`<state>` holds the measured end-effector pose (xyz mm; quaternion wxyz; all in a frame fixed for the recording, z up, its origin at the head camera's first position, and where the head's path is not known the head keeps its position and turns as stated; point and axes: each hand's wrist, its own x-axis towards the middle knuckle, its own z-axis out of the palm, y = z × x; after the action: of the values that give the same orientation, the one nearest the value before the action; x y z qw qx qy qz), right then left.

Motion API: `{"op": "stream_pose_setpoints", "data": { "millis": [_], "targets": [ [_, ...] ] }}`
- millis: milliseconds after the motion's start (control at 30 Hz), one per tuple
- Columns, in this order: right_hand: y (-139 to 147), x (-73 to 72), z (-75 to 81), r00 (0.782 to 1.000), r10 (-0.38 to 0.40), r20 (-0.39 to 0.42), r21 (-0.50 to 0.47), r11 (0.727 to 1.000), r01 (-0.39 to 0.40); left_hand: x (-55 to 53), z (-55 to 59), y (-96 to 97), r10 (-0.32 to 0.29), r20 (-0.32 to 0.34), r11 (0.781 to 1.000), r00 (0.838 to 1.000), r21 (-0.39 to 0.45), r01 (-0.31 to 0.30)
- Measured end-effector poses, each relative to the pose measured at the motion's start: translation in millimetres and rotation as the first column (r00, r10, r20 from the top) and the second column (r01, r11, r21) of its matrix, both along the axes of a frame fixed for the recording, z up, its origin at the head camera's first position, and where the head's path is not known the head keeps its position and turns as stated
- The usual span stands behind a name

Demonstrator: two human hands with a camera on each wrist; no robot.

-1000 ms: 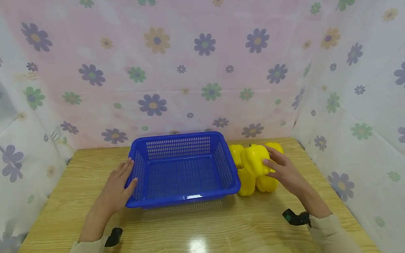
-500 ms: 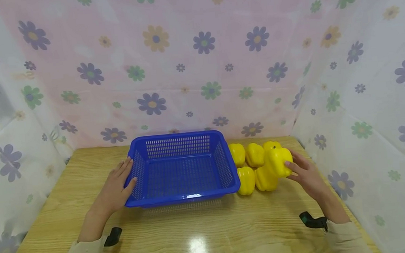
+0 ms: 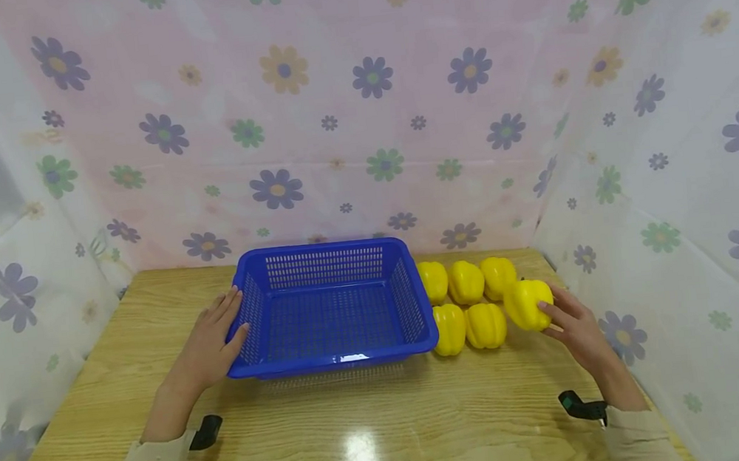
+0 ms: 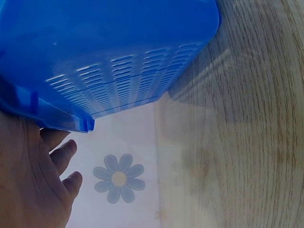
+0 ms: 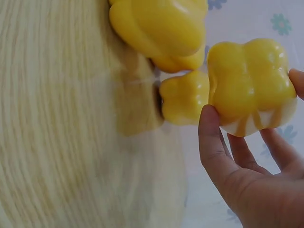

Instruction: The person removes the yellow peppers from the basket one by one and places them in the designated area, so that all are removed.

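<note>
A yellow bell pepper (image 3: 528,305) is held in my right hand (image 3: 579,329), right of the other peppers. The right wrist view shows the fingers (image 5: 211,135) spread around this pepper (image 5: 251,85), clear of the table. My left hand (image 3: 210,344) rests on the left rim of a blue plastic basket (image 3: 335,358), fingers extended along it. Seen from the left wrist, that hand (image 4: 35,175) touches the rim beside the slotted basket wall (image 4: 123,71). Nothing lies inside the basket.
Several more yellow bell peppers (image 3: 466,282) stand in two rows against the basket's right side. The wooden table (image 3: 283,439) ends at a flowered curtain (image 3: 334,145) behind, with more curtain on both sides.
My right hand has carried its pepper right and lower, away from above the others, so both rows now show. The left hand and basket have stayed in place.
</note>
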<state>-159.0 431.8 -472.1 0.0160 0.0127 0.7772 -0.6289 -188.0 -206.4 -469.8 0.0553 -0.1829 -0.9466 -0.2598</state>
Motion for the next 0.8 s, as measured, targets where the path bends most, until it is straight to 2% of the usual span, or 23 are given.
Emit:
{"op": "stream_pose_setpoints", "data": {
  "millis": [133,533,800],
  "targets": [
    [6,-0.8,-5.8,0.999,-0.003,0.037,0.018,1.000,0.002,0.2,0.2,-0.4,0.003,0.003,1.000,1.000,0.001,-0.003],
    [15,-2.0,-24.6,0.985,0.076,0.155,0.022,0.997,-0.080,1.0,0.2,-0.8,-0.002,-0.008,1.000,1.000,-0.008,0.002],
    [13,-3.1,-27.0,0.982,0.087,0.169,0.070,0.993,-0.100,1.3,1.4,0.4,-0.004,-0.009,1.000,1.000,-0.010,0.004]
  ]
}}
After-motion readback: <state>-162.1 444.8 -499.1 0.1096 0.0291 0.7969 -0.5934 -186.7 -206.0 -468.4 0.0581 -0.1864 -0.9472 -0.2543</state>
